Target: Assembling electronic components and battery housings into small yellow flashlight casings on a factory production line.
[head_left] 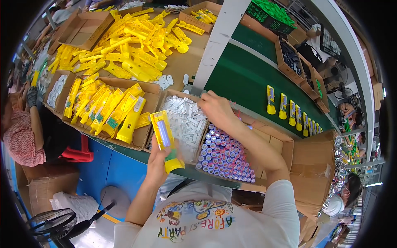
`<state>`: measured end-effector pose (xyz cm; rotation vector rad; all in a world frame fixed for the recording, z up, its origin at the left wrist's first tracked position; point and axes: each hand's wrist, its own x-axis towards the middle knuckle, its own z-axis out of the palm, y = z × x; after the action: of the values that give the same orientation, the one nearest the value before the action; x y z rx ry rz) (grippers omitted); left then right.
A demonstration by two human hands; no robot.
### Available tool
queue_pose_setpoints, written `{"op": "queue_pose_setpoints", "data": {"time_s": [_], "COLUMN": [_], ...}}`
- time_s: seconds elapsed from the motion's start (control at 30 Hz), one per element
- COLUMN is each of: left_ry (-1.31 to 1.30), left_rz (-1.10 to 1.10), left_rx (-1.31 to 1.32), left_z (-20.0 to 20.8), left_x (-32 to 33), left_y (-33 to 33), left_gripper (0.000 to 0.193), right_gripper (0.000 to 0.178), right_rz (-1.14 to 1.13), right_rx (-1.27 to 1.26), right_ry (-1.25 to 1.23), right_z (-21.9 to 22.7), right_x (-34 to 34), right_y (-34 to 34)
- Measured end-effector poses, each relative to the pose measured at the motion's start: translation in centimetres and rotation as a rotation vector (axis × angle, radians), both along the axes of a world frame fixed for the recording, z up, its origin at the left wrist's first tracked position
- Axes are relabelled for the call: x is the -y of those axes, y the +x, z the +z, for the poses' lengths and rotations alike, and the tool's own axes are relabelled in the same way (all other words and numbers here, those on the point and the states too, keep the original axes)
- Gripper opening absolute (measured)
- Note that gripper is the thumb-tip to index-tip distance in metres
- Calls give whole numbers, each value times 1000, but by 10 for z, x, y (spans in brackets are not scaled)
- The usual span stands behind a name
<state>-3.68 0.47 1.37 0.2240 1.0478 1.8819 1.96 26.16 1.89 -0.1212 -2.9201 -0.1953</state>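
Observation:
My left hand (156, 162) holds a yellow flashlight half-shell (168, 153) upright. A purple cylindrical battery (164, 133) lies in its channel, and a bit of green circuit board shows below the battery. My right hand (214, 108) is at the far right corner of a carton of small white plastic strips (184, 120); its fingers are curled together, and whatever they may pinch is hidden. Under my right forearm, a second carton holds many upright purple batteries (225, 153) with thin red wires. To the left, a cardboard box (154, 93) contains yellow shells with circuit boards (109, 107).
A large heap of yellow shells (142, 41) covers the far bench. A white metal post (213, 49) rises beyond the cartons. On the green conveyor (244, 74), a row of yellow shells (292, 112) lies to the right. A co-worker (25, 140) sits at the left.

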Motion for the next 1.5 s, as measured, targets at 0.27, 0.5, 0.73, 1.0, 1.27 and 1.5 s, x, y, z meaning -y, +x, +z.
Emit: {"op": "queue_pose_setpoints", "data": {"time_s": [0.27,0.5,0.73,1.0,1.27,1.5], "left_ry": [-8,-42,-78,7,47,55], "left_rz": [-126,-213,-212,-280,-350,-434], "left_rx": [-139,-286,-336,-213,-233,-107], "left_z": [0,-4,-2,5,0,4], "left_x": [-8,-10,-12,-14,-8,-10], "left_y": [21,27,23,27,30,30], "left_gripper": [41,40,37,37,42,47], "right_gripper": [14,26,26,26,26,18], "right_rz": [37,28,-19,-163,-26,-2], "right_rx": [-438,-348,-569,-489,-358,-323], "right_ry": [-782,-803,-717,-1143,-1201,-1268], "right_z": [42,44,37,31,32,31], "right_x": [39,64,82,83,64,67], "right_y": [21,41,45,43,40,51]}}
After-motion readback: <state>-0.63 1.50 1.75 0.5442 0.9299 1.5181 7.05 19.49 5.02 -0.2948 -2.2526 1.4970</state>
